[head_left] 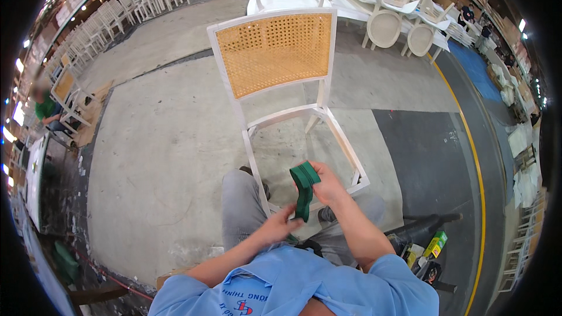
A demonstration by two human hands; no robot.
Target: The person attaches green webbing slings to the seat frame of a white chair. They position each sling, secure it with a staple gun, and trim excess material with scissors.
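Green, ribbed and folded over on itself, the band (pixel 303 190) was between your two hands, above the near edge of the pale chair (pixel 284 116), whose seat was an open frame with the floor showing through. From what showed, the step in hand looked to be handling the band's loose length, holding its folds and managing its lower end; none of it that you could see lay fixed along the seat rails. A next move would likely call for a sure hold on both ends, so that the folds did not slip or twist.

Your right hand (pixel 326 184) had its fingers drawn in narrowly on the upper fold, with the band bent over in front of them. Your left hand (pixel 278 226) was lower, its fingers half curled and only slightly parted, their tips at the band's bottom end. They seemed to be touching it, though how firmly you pinched there could not be told, since the fingers partly hid the contact.
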